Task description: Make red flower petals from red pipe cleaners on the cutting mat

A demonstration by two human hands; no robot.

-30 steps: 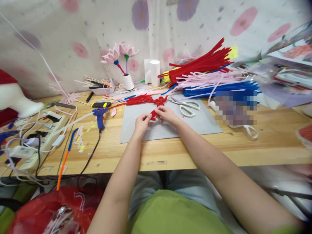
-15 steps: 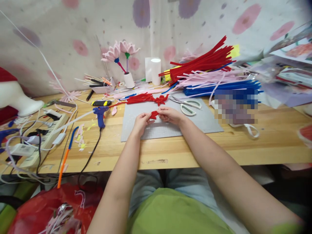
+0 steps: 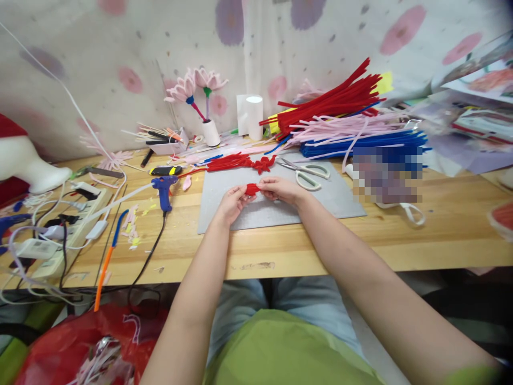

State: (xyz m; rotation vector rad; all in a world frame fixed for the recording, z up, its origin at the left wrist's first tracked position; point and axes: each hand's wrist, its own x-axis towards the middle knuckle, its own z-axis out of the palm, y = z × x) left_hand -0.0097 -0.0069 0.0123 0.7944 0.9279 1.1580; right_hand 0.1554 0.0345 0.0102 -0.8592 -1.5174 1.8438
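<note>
– What has changed in the last second?

– Not much. My left hand (image 3: 231, 202) and right hand (image 3: 280, 188) have stayed over the grey cutting mat (image 3: 340, 200), and both pinch the same small red pipe-cleaner piece (image 3: 252, 188) between their fingertips. A second ago the piece stood more upright and hid part of my fingers; now it lies flatter, a short red curl between the two thumbs. The hands have drawn slightly toward the near edge of the mat

– How much room is there around them?

– The mat is bare in front of my hands and to the right of them. At its far edge lie the red bundle (image 3: 236, 161) of bent pieces and the white-handled scissors (image 3: 308, 174), apart from my fingers. The blue glue gun (image 3: 163, 188) stands just off the mat's left edge, its cord running to the near edge of the surface (image 3: 441, 235). The right half of the surface is mostly bare wood up to a blurred patch

– And the rest of the place?

– A wooden surface against a flowered cloth wall. At the far right corner are stacks of red, pink and blue pipe cleaners (image 3: 352, 125); at the far edge two pink flowers (image 3: 196, 85) in a white holder; at the left edge a power strip (image 3: 60, 230) with tangled cables
</note>
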